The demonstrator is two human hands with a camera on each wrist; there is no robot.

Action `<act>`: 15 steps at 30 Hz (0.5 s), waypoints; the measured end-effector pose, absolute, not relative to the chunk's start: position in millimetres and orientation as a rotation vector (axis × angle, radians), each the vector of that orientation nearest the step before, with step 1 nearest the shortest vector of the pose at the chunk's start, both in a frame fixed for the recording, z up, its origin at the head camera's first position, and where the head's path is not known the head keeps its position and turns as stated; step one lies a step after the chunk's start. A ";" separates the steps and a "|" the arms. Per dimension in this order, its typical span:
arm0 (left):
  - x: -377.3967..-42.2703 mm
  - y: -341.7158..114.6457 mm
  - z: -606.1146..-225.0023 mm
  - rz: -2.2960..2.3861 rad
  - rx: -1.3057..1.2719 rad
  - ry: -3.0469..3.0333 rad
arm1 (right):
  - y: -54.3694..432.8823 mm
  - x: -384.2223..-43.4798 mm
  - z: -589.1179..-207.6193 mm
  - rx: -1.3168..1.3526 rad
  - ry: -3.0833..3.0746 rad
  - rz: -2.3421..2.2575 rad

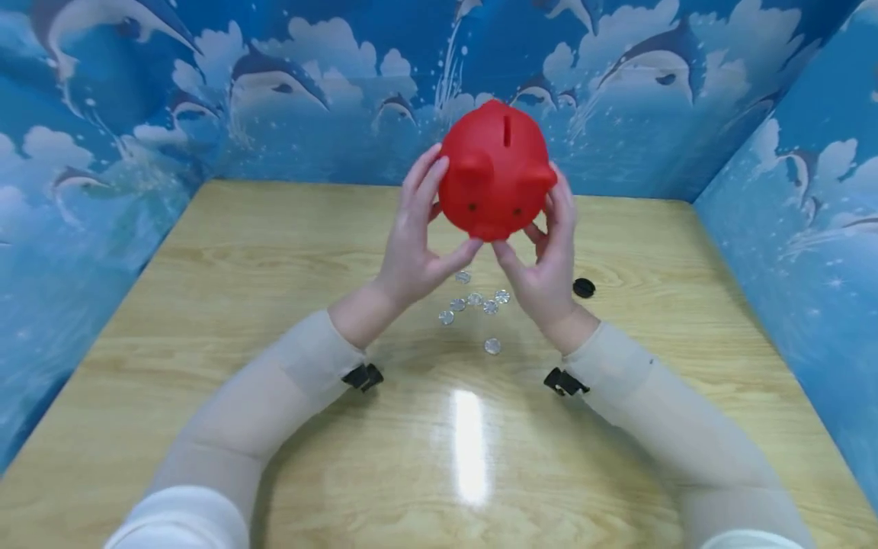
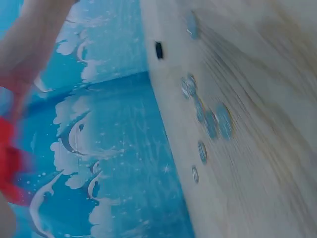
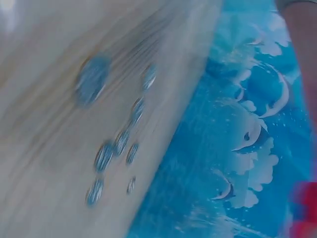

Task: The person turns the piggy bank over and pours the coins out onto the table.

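A red piggy bank [image 1: 495, 171] with a dark coin slot on top is held up above the table between both hands, its snout tilted toward the head camera. The left hand [image 1: 414, 229] grips its left side, fingers along the flank and thumb at the snout. On the other side the right hand [image 1: 549, 252] grips it the same way, thumb under the snout. Below lie several silver coins [image 1: 475, 300] on the table. In the left wrist view the piggy bank [image 2: 11, 163] is a red blur at the edge, and the right wrist view shows its red edge [image 3: 304, 210].
A small round black cap [image 1: 584, 287] lies on the wooden table [image 1: 274, 259] right of the coins. One coin [image 1: 491, 346] sits apart, nearer the front. Blue dolphin-print cloth walls [image 1: 329, 99] stand behind and at both sides.
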State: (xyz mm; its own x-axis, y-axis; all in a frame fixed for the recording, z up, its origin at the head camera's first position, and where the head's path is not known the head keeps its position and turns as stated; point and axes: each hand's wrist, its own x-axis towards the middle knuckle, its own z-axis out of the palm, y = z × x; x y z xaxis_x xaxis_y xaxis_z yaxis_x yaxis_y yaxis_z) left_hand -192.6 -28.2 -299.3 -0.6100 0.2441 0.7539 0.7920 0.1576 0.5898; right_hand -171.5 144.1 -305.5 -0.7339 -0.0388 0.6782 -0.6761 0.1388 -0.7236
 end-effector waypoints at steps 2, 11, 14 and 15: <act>-197.8 -27.1 -298.0 -1.582 -0.798 -2.202 | 146.0 -175.9 -302.0 0.508 -2.112 1.793; -209.8 -25.7 -323.9 -1.959 -0.438 -2.538 | 151.8 -188.1 -319.1 0.177 -2.557 1.792; -205.1 -23.7 -323.1 -2.014 -0.470 -2.422 | 149.7 -185.1 -318.9 0.265 -2.464 1.754; -201.8 -23.3 -321.8 -1.994 -0.538 -2.345 | 148.8 -182.5 -318.1 0.329 -2.385 1.734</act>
